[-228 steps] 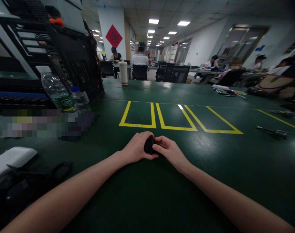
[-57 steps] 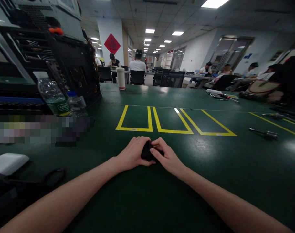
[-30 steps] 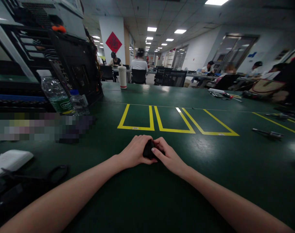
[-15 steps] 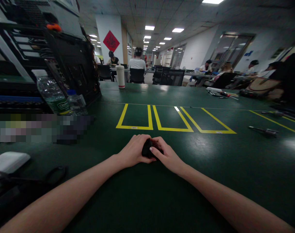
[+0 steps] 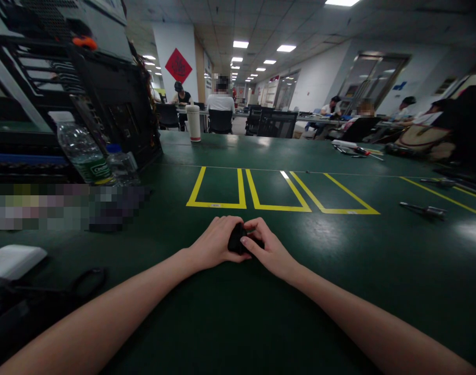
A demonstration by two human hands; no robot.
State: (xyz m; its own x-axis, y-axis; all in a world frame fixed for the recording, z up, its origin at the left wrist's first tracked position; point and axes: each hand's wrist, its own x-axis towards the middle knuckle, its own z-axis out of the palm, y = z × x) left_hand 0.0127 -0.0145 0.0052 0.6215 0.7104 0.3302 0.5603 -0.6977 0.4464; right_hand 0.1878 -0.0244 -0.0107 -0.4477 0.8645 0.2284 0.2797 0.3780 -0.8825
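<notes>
A small black object (image 5: 236,239) is held between my two hands, low over the dark green tabletop (image 5: 238,317); its kind cannot be made out. My left hand (image 5: 218,240) is closed around its left side, fingers over the top and thumb along the near edge. On the other side, my right hand (image 5: 269,247) grips it with curled fingers, the thumb pressed on its near face. Both palms hide much of the object. Just beyond the hands lie yellow tape outlines (image 5: 279,208) on the table.
At left stand an open computer case (image 5: 124,117), a large water bottle (image 5: 81,148) and a smaller bottle (image 5: 122,166). A white box (image 5: 16,260) lies near left. A white cup (image 5: 193,125) stands farther back. Dark tools, including a screwdriver-like one (image 5: 425,210), lie at right.
Both hands keep nearly the same grip on the black object. The right fingers shift very slightly; the whole view moves a little.
</notes>
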